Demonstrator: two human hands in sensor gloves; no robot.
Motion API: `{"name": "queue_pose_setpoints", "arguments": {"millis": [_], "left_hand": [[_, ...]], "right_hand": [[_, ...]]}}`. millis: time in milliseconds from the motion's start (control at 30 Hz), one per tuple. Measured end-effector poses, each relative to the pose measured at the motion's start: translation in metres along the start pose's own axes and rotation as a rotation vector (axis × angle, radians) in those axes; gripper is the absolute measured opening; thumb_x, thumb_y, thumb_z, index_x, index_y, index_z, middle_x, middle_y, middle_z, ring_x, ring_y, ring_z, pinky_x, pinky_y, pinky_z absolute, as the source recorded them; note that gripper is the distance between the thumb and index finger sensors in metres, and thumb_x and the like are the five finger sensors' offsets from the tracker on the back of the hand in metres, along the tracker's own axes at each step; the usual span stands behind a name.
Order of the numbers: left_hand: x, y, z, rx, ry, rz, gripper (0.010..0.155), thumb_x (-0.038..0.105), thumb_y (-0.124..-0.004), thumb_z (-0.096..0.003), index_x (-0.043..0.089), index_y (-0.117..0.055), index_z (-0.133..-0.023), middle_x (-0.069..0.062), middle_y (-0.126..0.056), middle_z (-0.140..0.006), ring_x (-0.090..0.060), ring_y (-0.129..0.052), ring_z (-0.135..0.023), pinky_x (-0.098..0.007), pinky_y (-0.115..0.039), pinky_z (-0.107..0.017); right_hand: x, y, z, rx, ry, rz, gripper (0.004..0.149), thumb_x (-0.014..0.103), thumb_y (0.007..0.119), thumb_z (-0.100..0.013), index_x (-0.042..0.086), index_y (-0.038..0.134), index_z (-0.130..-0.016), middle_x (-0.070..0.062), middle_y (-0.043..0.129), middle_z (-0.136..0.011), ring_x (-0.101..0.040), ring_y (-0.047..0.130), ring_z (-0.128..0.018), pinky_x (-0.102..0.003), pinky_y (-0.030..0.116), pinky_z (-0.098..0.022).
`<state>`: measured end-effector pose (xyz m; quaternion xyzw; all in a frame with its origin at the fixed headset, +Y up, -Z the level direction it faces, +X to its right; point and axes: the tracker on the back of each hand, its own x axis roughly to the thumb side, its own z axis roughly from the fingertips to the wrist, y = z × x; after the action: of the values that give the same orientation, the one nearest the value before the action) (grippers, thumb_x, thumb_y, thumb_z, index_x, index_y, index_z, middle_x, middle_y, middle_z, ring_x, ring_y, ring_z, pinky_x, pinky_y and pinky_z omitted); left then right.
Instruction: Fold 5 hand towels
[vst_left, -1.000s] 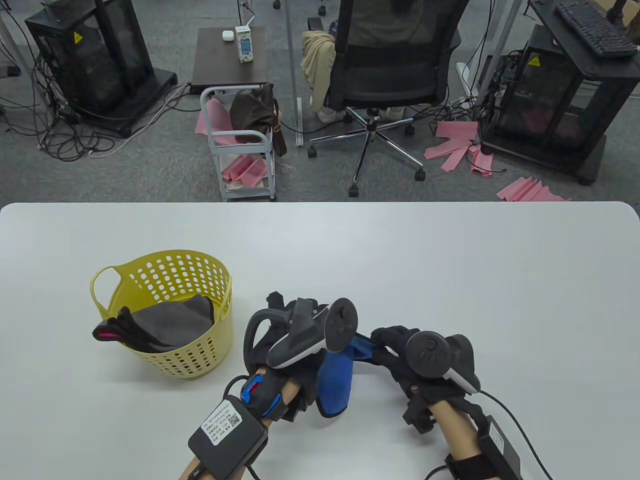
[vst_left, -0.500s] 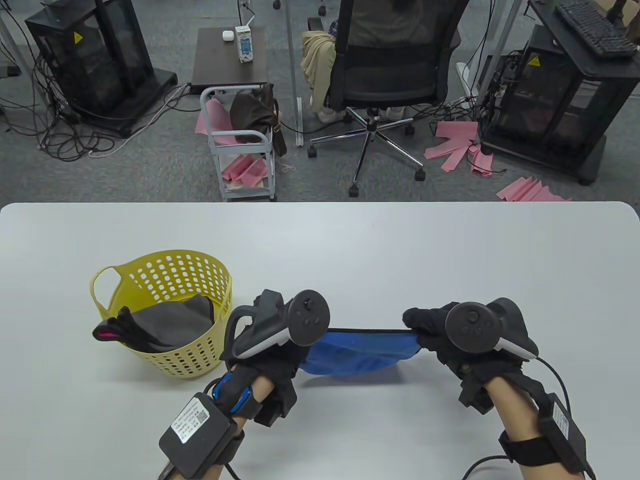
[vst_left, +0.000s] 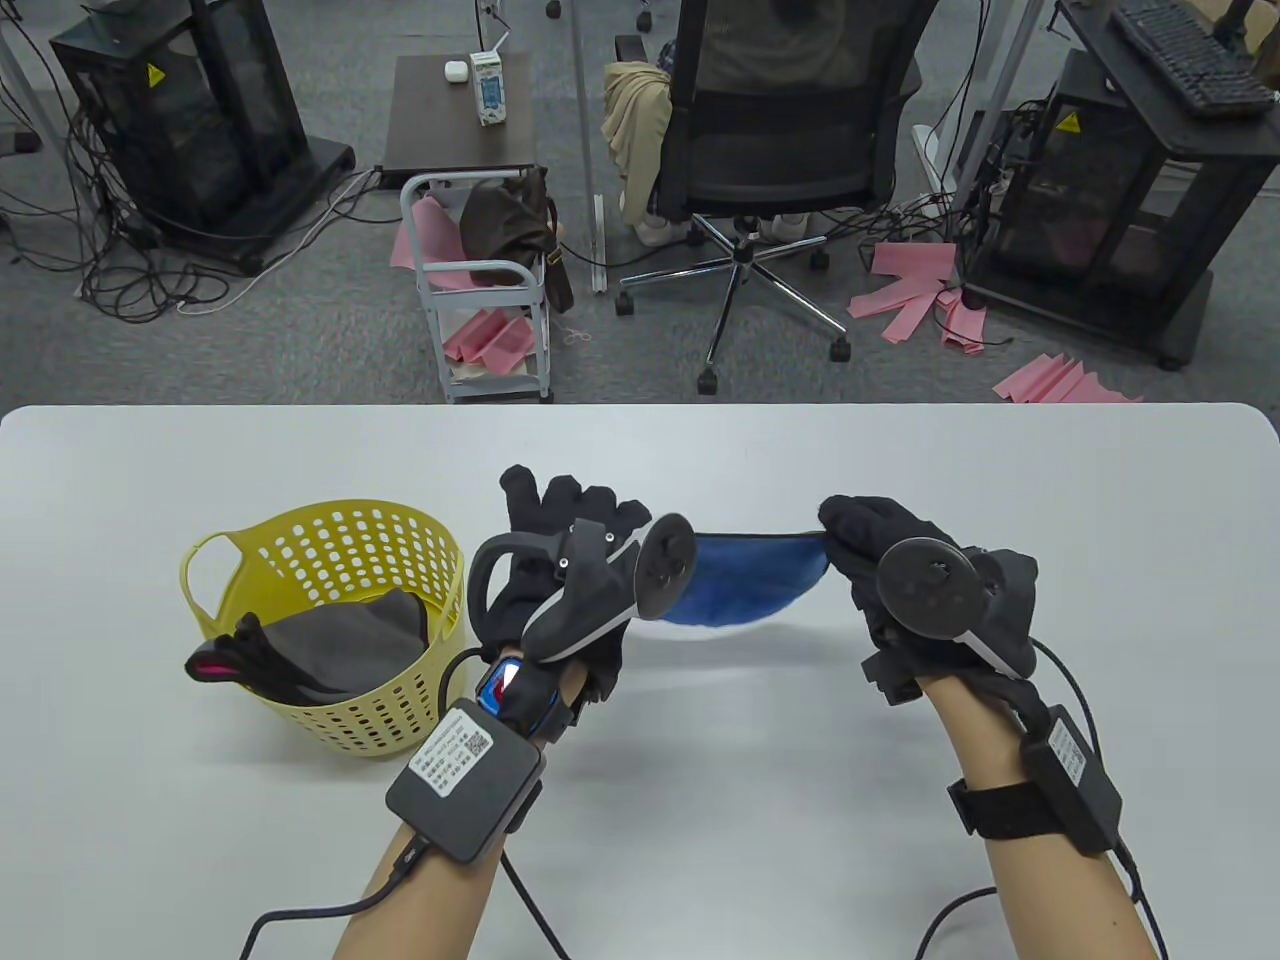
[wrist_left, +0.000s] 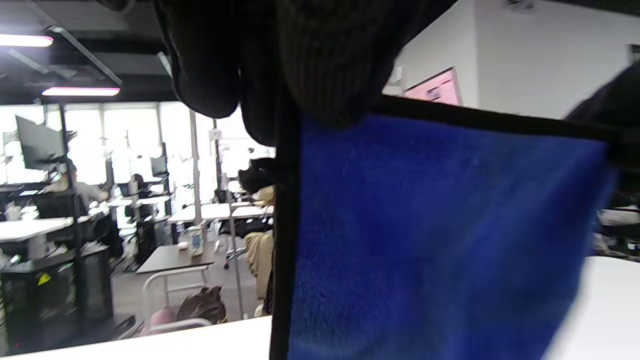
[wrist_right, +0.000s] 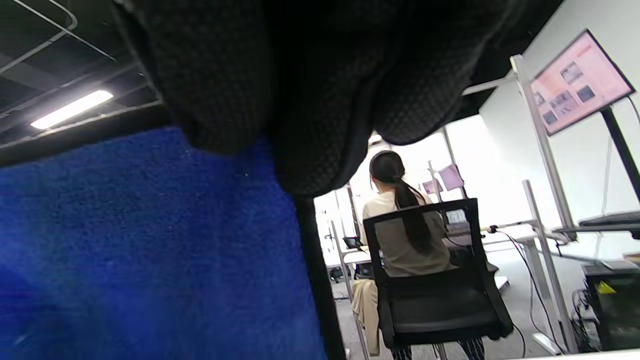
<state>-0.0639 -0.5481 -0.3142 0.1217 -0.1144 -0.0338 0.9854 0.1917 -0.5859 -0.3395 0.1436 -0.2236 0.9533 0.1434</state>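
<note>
Blue towel (vst_left: 745, 585) held stretched above the worktop (vst_left: 900, 470).
Left hand (vst_left: 560, 590) and right hand (vst_left: 900, 575) fingers pinched its top corners; yellow basket (vst_left: 400, 700) of dark towels (vst_left: 330, 650) sat left; trackers hid the grips.

My black gloves (vst_left: 560, 560) held a blue towel (vst_left: 745, 585), black-trimmed; right of the perforated yellow basket (vst_left: 330, 640), grey towels (vst_left: 345, 650) inside.

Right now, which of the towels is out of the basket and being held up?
The blue towel with black trim: the left hand and right hand each hold a top corner, stretching it above the table. The grey and dark towels lie in the yellow basket.
</note>
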Motion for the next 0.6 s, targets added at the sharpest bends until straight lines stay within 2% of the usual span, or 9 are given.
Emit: {"name": "queue_pose_setpoints", "arguments": {"millis": [100, 200, 300, 400, 600], "left_hand": [[0.011, -0.031, 0.024, -0.039, -0.047, -0.055, 0.041, 0.033, -0.085, -0.051, 0.032, -0.09, -0.092, -0.003, -0.093, -0.096, -0.037, -0.087, -0.096, -0.071, -0.05, -0.075], [0.021, -0.082, 0.047, -0.166, -0.091, -0.092, 0.041, 0.034, -0.084, -0.0509, 0.033, -0.09, -0.092, 0.0, -0.094, -0.095, -0.035, -0.088, -0.095, -0.071, -0.052, -0.074], [0.019, -0.116, 0.06, -0.308, -0.086, 0.008, 0.041, 0.034, -0.084, -0.0507, 0.032, -0.09, -0.091, -0.001, -0.095, -0.094, -0.035, -0.088, -0.095, -0.07, -0.052, -0.074], [0.01, -0.131, 0.072, -0.375, -0.073, 0.114, 0.041, 0.034, -0.084, -0.0506, 0.031, -0.091, -0.091, -0.001, -0.095, -0.094, -0.036, -0.089, -0.094, -0.07, -0.052, -0.074], [0.001, -0.135, 0.084, -0.426, -0.11, 0.213, 0.043, 0.034, -0.08, -0.0481, 0.031, -0.09, -0.09, 0.0, -0.097, -0.09, -0.035, -0.089, -0.093, -0.07, -0.051, -0.075]], "right_hand": [[-0.001, 0.019, 0.02, 0.137, -0.001, 0.022, 0.034, 0.031, 0.093, -0.047, 0.025, 0.088, -0.08, -0.002, 0.092, -0.088, -0.013, 0.105, -0.063, -0.039, 0.087, -0.059], [0.001, 0.056, 0.051, 0.385, 0.02, 0.06, 0.033, 0.031, 0.093, -0.048, 0.025, 0.088, -0.08, -0.002, 0.092, -0.088, -0.015, 0.104, -0.065, -0.041, 0.085, -0.059], [0.006, 0.081, 0.075, 0.529, 0.001, 0.112, 0.033, 0.032, 0.093, -0.048, 0.025, 0.088, -0.08, -0.002, 0.092, -0.088, -0.016, 0.103, -0.066, -0.04, 0.085, -0.059], [0.009, 0.091, 0.091, 0.609, -0.014, 0.107, 0.034, 0.031, 0.092, -0.049, 0.024, 0.088, -0.081, -0.003, 0.092, -0.088, -0.016, 0.103, -0.066, -0.041, 0.084, -0.06], [0.008, 0.095, 0.108, 0.652, -0.031, 0.084, 0.034, 0.03, 0.09, -0.05, 0.023, 0.087, -0.083, -0.004, 0.093, -0.088, -0.017, 0.104, -0.065, -0.042, 0.083, -0.06]]}}
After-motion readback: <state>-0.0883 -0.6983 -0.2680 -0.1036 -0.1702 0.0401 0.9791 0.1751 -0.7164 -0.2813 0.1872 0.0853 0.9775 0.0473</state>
